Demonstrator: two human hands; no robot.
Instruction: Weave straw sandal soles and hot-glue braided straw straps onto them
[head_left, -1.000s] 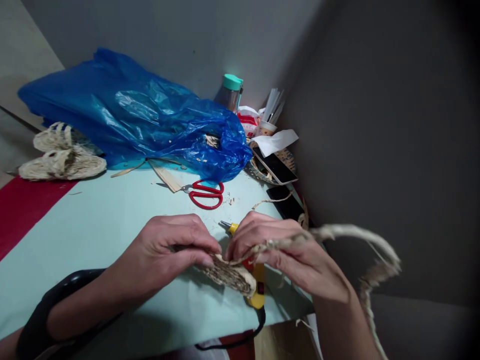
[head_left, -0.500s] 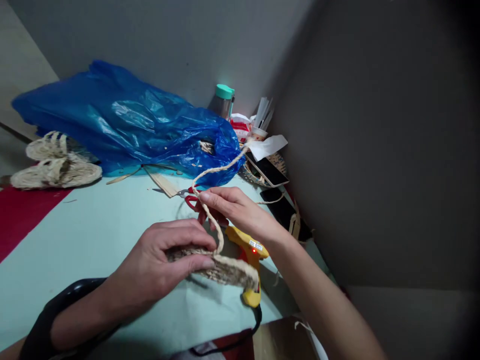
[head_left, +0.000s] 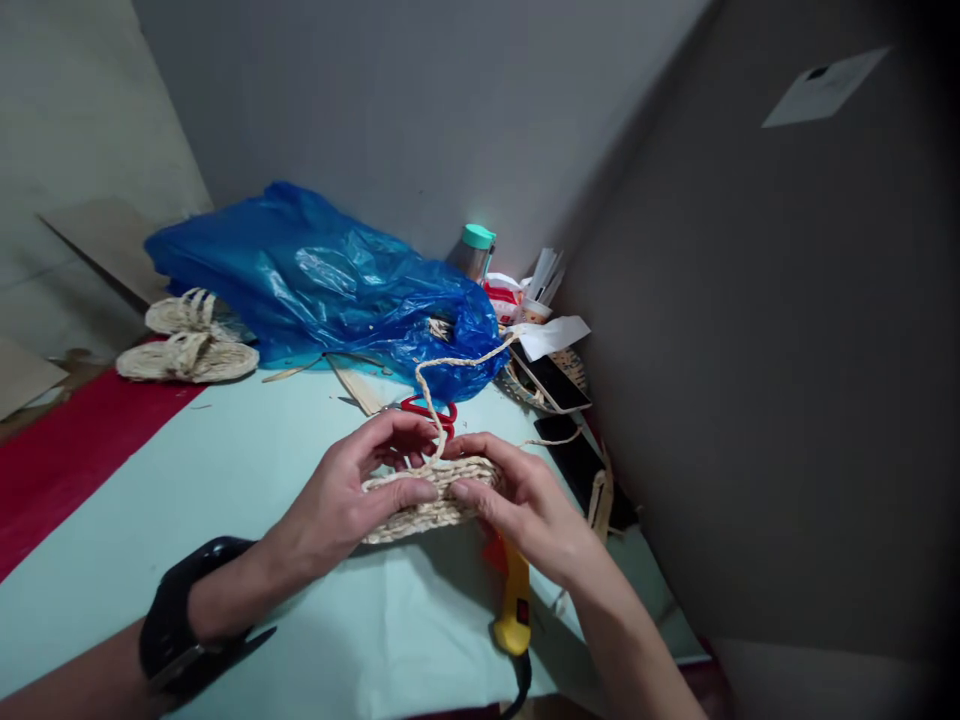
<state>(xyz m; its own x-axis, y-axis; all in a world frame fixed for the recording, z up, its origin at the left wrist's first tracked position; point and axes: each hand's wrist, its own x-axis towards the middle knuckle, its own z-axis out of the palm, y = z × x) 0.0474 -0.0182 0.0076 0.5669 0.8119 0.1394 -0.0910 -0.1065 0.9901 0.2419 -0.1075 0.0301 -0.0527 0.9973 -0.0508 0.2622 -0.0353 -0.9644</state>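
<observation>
Through the head view I have the woven piece (head_left: 439, 515) held in both hands over the near middle of the table (head_left: 300, 520). It is pale straw-coloured and oblong, built of twisted strands in close, bumpy rows, with thin darker lines between them; its broad face tilts towards me and its right end, partly under the hand, looks rounded. From its far edge, between the hands, a twisted cord (head_left: 466, 361) of the same colour bends up and away to the right.

My left hand (head_left: 364, 490) pinches the left part, thumb flat on the near face, fingers arched behind. My right hand (head_left: 529, 500) pinches the right end likewise; I can't tell exactly where its hidden fingertips press. A yellow glue gun (head_left: 514, 605) lies just beyond, partly behind the right hand, and red-handled scissors (head_left: 429, 402) lie farther off.
</observation>
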